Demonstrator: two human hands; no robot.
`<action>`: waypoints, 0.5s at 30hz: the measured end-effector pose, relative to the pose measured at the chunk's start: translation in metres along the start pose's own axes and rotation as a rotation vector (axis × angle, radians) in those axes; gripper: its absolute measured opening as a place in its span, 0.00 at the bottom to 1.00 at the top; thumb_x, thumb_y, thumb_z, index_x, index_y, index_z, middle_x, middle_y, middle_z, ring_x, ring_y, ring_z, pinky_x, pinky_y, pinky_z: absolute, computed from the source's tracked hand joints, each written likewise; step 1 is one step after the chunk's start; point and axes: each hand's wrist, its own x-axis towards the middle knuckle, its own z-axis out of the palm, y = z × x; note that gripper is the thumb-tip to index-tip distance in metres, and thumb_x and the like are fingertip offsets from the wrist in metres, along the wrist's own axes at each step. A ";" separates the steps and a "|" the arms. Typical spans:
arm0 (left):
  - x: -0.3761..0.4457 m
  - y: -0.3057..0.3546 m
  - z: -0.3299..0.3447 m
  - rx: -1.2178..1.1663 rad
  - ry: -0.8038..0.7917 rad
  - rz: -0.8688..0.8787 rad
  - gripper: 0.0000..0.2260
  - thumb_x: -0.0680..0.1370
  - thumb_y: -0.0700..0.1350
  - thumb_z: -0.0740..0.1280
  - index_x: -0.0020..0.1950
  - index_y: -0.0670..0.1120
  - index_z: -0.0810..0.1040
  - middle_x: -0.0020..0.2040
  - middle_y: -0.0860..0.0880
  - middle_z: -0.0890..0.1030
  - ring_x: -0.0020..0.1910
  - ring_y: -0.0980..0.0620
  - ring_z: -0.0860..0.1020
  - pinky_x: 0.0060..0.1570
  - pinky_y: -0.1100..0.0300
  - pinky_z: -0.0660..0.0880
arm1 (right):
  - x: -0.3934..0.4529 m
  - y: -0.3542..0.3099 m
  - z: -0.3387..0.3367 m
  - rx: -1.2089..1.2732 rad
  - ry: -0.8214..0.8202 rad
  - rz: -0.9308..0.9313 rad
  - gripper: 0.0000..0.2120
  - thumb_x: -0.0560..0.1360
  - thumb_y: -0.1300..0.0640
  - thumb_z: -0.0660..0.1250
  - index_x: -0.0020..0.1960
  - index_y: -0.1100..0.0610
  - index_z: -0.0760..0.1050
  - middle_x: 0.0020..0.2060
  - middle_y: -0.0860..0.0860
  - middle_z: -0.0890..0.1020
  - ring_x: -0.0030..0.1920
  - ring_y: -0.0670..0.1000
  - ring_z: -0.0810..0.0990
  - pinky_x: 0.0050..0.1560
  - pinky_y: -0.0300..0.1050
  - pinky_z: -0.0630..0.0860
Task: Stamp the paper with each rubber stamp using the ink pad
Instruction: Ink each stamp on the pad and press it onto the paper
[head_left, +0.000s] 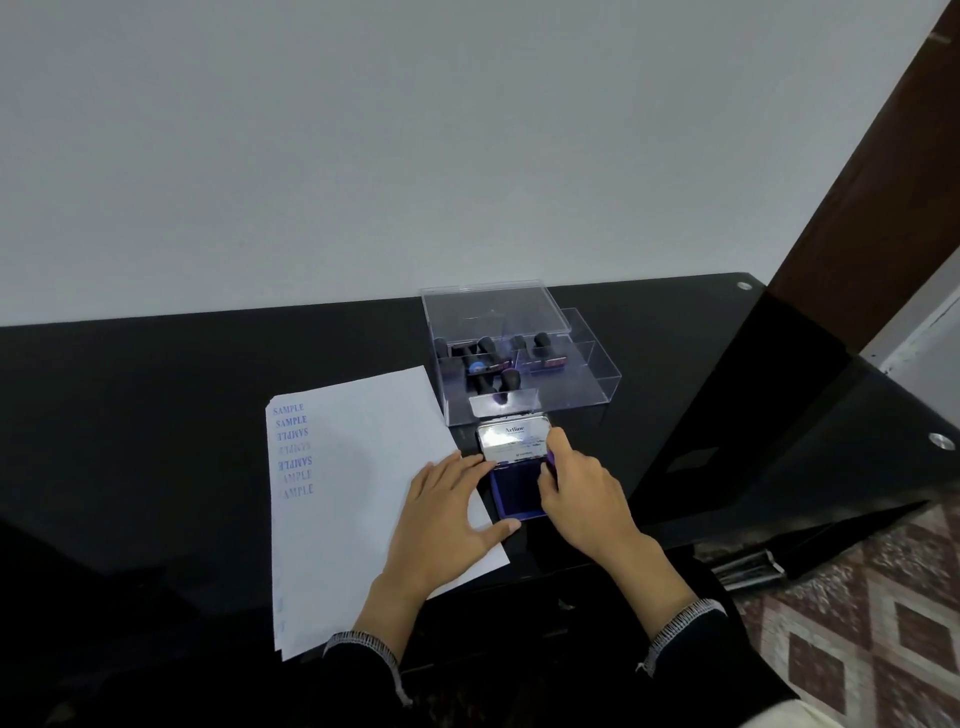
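A white paper (358, 467) lies on the black table, with several blue "SAMPLE" prints down its left side. Right of it sits the ink pad (517, 493), its blue pad exposed and its silver lid (511, 441) standing up at the far edge. My left hand (447, 519) lies flat on the paper's right edge, fingertips touching the pad's left side. My right hand (582, 493) pinches the lid's right edge between index finger and thumb. Several black-handled rubber stamps (488, 364) lie in a clear plastic box (597, 384) behind the pad. Neither hand holds a stamp.
The box's clear lid (493, 312) is propped open at the back against the white wall. The black glass table (156, 415) ends at the right, where a lower shelf (810, 447) and a patterned floor (857, 623) show. A brown door frame (883, 182) stands at right.
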 end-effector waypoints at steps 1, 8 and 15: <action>0.000 0.000 0.000 0.002 -0.003 -0.001 0.34 0.73 0.71 0.60 0.76 0.59 0.59 0.76 0.59 0.61 0.76 0.59 0.53 0.73 0.61 0.41 | 0.000 0.000 0.000 -0.008 0.000 0.000 0.09 0.80 0.57 0.57 0.48 0.49 0.56 0.34 0.46 0.72 0.30 0.44 0.69 0.27 0.39 0.61; 0.000 0.000 0.000 0.010 -0.014 -0.003 0.34 0.73 0.71 0.59 0.76 0.59 0.58 0.76 0.60 0.60 0.76 0.59 0.52 0.73 0.61 0.41 | 0.006 0.000 0.000 0.005 -0.020 -0.007 0.09 0.79 0.58 0.58 0.49 0.50 0.57 0.35 0.48 0.75 0.31 0.48 0.72 0.28 0.43 0.64; 0.002 0.000 0.000 -0.014 -0.028 -0.016 0.34 0.73 0.70 0.60 0.76 0.60 0.58 0.76 0.60 0.60 0.76 0.59 0.52 0.72 0.62 0.40 | -0.012 0.000 0.007 -0.001 0.064 -0.008 0.06 0.80 0.57 0.57 0.51 0.52 0.58 0.38 0.46 0.72 0.33 0.44 0.69 0.26 0.35 0.59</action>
